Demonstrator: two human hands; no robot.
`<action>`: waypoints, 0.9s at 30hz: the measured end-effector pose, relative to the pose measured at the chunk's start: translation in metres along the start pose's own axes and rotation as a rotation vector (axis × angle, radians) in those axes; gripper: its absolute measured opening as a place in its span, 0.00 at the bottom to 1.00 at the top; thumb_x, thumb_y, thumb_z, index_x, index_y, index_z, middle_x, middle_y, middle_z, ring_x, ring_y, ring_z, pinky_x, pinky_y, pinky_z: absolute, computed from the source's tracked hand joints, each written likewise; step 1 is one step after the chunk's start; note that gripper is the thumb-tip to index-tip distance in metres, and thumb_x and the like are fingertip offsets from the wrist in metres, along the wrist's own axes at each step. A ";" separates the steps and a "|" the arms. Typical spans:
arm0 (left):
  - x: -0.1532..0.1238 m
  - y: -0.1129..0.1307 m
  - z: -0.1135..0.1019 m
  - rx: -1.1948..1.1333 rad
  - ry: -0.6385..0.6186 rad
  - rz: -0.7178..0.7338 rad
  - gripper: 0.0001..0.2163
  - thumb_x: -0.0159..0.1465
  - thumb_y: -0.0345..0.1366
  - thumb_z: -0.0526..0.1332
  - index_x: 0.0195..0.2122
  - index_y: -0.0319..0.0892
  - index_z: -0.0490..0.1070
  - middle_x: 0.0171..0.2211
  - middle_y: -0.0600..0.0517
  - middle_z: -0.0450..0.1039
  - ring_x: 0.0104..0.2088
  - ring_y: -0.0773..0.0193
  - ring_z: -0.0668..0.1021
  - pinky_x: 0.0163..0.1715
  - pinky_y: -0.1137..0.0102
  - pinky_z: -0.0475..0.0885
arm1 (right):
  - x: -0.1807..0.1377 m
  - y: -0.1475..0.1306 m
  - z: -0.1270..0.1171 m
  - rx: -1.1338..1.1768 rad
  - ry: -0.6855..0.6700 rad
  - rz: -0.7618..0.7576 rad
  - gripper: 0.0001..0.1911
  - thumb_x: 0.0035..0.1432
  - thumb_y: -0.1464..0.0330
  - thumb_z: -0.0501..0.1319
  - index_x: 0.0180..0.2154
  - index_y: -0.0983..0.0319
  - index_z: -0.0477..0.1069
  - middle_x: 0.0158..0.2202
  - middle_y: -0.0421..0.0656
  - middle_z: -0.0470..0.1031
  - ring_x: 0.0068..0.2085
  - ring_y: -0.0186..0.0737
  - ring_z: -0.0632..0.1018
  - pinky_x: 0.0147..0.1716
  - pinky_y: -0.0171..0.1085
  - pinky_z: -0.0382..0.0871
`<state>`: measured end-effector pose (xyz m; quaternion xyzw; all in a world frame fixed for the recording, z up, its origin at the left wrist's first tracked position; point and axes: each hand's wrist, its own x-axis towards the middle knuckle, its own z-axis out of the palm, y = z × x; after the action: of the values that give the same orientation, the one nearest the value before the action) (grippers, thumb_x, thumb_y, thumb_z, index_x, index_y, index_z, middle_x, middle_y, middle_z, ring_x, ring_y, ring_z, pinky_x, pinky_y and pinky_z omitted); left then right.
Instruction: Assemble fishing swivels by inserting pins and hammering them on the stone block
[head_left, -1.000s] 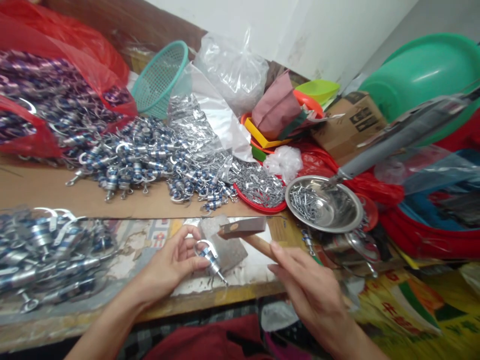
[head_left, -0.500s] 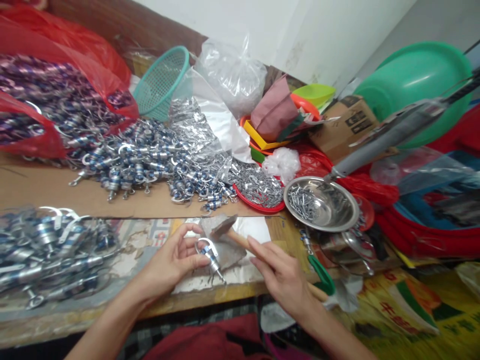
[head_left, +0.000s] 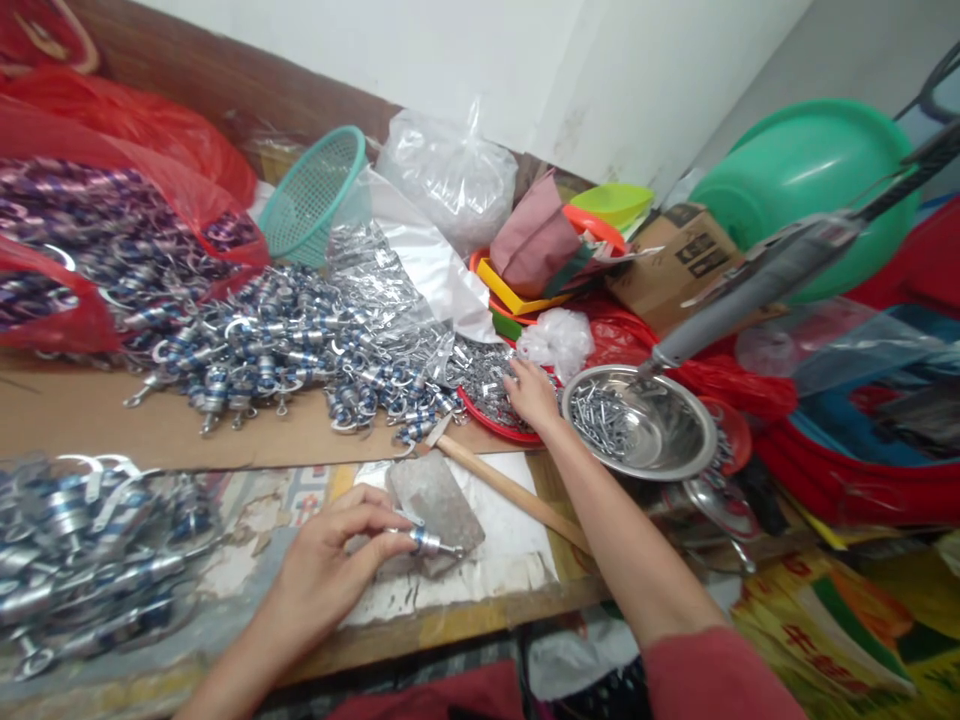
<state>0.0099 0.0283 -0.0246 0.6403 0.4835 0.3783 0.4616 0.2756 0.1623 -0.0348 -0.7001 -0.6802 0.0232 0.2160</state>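
Okay, we take the stone block (head_left: pixel 442 490) as clock centre. At eight o'clock we have the left hand (head_left: pixel 337 550), thumb and fingers pinching a blue-and-silver part (head_left: pixel 429 543); that part sticks out over the block's near edge around six, contact unclear to us. Between one and two we get the right hand (head_left: pixel 534 395), fingertips down at the metal clips (head_left: pixel 478 382) in the red tray (head_left: pixel 504 432); we can't tell whether it grips any. Hammer (head_left: pixel 502 484) lies loose, head at twelve, handle slanting toward four. We also log the steel bowl (head_left: pixel 667 435) at two and a heap of similar parts (head_left: pixel 251 345) at ten.
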 end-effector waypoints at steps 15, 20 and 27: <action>0.001 0.003 0.002 -0.041 -0.008 0.005 0.05 0.50 0.33 0.64 0.23 0.48 0.80 0.24 0.50 0.76 0.28 0.58 0.76 0.30 0.69 0.68 | -0.030 0.015 -0.008 -0.121 0.050 0.015 0.12 0.59 0.67 0.54 0.37 0.60 0.76 0.38 0.46 0.74 0.41 0.42 0.72 0.41 0.37 0.61; -0.001 0.004 0.005 -0.048 0.030 0.032 0.05 0.50 0.32 0.64 0.24 0.48 0.80 0.24 0.50 0.76 0.29 0.57 0.76 0.30 0.69 0.68 | -0.033 0.010 -0.021 0.027 0.083 0.010 0.11 0.57 0.71 0.54 0.33 0.63 0.76 0.33 0.47 0.75 0.36 0.41 0.74 0.38 0.37 0.63; -0.004 -0.003 0.008 -0.027 0.134 0.038 0.07 0.49 0.32 0.66 0.30 0.48 0.79 0.27 0.51 0.78 0.30 0.58 0.77 0.30 0.70 0.69 | -0.108 -0.076 -0.032 0.541 -0.064 -0.070 0.08 0.55 0.68 0.58 0.29 0.63 0.74 0.26 0.40 0.76 0.29 0.34 0.75 0.30 0.31 0.68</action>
<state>0.0157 0.0225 -0.0296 0.6163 0.4957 0.4357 0.4297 0.2062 0.0487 -0.0086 -0.5921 -0.6795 0.2186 0.3741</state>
